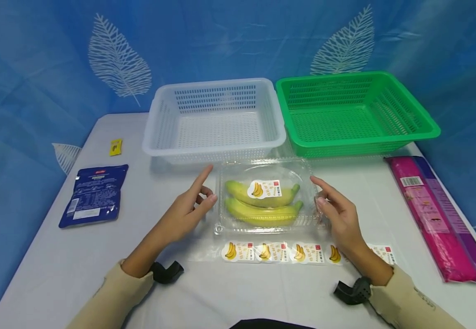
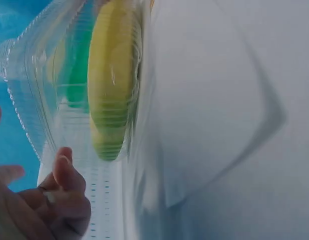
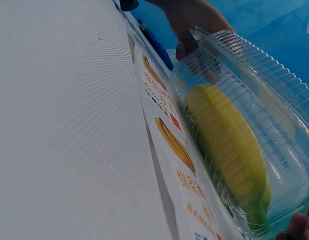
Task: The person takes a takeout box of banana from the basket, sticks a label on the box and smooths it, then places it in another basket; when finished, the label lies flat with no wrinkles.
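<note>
A clear plastic clamshell box (image 1: 262, 169) lies closed on the table with two bananas (image 1: 262, 212) inside. Its lid bears a white banana label (image 1: 264, 188). Just off the box's left side is my left hand (image 1: 186, 214), index finger and thumb extended, the other fingers bent and holding nothing. At the right side, my right hand (image 1: 338, 214) has its fingertips close against the box edge; whether they touch is unclear. The right wrist view shows those fingertips (image 3: 298, 226) by the box's corner. In front runs a strip of banana stickers (image 1: 272, 252), partly hidden by the right forearm.
Behind the box stand a white basket (image 1: 215, 153) and a green basket (image 1: 365, 148), side by side. To the left lie a dark blue pouch (image 1: 95, 194) and a small yellow packet (image 1: 115, 147). A long pink and purple package (image 1: 437, 214) lies along the right table edge.
</note>
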Motion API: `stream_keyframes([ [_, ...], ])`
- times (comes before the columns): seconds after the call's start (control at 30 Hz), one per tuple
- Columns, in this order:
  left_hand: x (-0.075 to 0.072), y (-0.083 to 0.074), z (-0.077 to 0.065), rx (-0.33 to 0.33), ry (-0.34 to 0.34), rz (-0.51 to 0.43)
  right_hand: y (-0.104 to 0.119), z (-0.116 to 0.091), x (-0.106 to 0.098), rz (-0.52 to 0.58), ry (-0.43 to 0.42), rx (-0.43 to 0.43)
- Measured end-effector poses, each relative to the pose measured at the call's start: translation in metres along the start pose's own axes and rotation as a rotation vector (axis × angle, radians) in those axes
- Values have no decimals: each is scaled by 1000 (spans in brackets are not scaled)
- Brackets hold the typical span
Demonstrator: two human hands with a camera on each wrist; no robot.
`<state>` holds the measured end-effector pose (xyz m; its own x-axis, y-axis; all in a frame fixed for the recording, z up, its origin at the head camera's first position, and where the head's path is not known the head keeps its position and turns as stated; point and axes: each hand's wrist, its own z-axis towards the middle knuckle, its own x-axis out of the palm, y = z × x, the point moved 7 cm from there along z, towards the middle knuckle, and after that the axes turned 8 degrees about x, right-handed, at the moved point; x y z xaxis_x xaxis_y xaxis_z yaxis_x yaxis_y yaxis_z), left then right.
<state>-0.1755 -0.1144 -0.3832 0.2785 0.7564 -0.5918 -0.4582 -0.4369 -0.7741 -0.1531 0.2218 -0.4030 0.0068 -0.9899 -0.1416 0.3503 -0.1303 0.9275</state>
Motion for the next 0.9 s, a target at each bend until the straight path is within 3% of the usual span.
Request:
stream_keyframes([
  [0.23, 10, -1, -3, 23, 68, -113, -1, 5, -6, 41, -45, 47],
  [0.5, 19, -4, -2, 49, 92, -192, -5, 8, -24, -10, -140, 228],
  [0.67, 21, -6, -1, 32, 79, -208, 0, 17, -46, 59, -210, 246],
  [0.9, 21, -6, 0, 19, 70, -230, 0, 37, -78, 263, -396, 258],
])
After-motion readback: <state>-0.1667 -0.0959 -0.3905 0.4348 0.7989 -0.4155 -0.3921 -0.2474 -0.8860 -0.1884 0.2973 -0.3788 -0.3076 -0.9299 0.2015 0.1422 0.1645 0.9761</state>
